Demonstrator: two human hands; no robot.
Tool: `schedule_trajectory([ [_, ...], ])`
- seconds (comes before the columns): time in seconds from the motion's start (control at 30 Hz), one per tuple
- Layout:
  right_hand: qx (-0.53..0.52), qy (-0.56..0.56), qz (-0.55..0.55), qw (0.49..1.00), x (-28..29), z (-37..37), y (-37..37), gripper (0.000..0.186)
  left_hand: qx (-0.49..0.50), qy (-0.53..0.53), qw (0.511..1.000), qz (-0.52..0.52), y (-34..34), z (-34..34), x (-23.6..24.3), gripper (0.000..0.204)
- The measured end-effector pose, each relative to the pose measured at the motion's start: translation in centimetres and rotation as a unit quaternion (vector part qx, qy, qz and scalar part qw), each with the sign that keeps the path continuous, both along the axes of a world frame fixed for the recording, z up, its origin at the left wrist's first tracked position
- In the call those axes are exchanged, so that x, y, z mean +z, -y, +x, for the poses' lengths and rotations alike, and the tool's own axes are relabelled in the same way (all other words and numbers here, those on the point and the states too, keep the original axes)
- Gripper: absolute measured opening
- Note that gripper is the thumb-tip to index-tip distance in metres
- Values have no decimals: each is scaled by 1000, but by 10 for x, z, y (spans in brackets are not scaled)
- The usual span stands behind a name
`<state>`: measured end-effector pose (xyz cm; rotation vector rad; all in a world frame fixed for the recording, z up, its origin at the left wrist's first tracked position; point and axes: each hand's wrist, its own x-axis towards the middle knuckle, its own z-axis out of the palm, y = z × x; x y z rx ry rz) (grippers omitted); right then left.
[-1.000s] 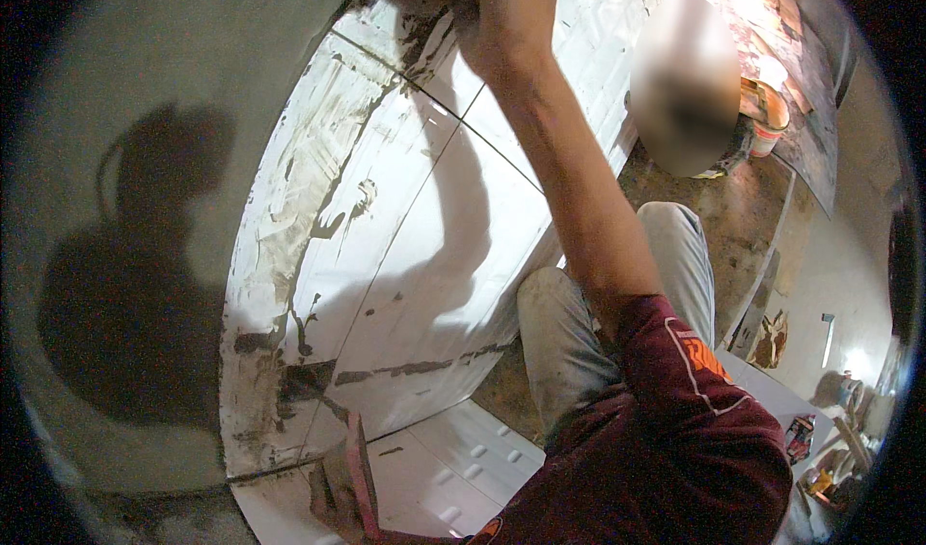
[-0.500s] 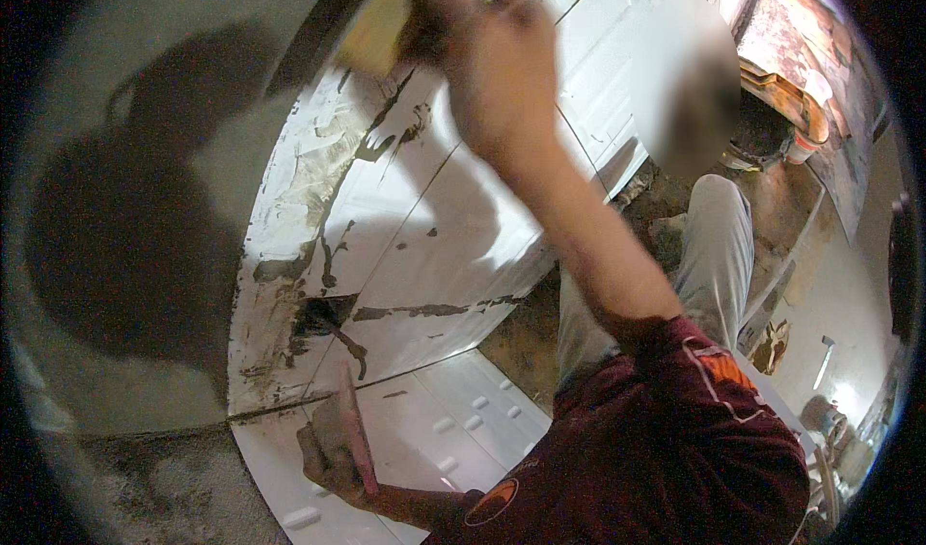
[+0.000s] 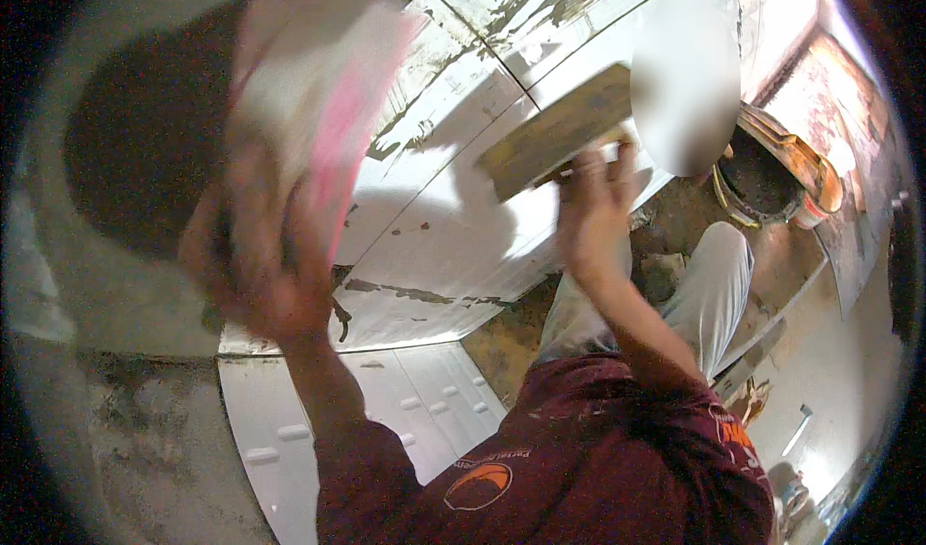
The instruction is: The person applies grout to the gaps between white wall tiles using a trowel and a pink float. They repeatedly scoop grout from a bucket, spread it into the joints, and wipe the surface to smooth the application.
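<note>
My left hand (image 3: 256,241) is raised before the grey wall, fingers wrapped round a flat pink-and-white piece (image 3: 333,111); motion blurs it, and I cannot make out its exact kind. In my right hand (image 3: 598,193) is a rectangular grout float (image 3: 559,130) with a dirty, yellowish-grey face. The float is held tilted in front of the white tiled wall (image 3: 424,246); whether it touches the tiles I cannot tell. Dark grout smears (image 3: 410,294) run along the joints and across the tile faces.
White tiles with small raised clips (image 3: 449,391) adjoin the wall at lower left. A bucket (image 3: 723,193) with dark contents stands at right, close to my grey-trousered legs (image 3: 719,275). Rough grey wall (image 3: 164,449) borders the tiles. A blurred oval patch hides part of the upper right.
My left hand has risen from the lower tiles with the pink-and-white piece. My right hand has drawn back from the upper wall, down and to the right, with the float.
</note>
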<state>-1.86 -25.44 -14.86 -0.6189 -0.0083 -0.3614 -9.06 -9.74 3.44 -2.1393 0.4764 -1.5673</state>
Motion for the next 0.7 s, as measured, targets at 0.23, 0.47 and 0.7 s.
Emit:
schedule_trajectory([
  [0.23,-64,-79,69,992,-77,12,61,31,-119,-116,976,143,70,97,28,44],
  [0.47,-30,-201,-50,978,-184,-6,67,33,-128,-11,975,180,11,116,38,37],
  [0.7,-108,-206,31,972,-241,-6,116,30,-41,81,961,262,-5,104,42,38],
])
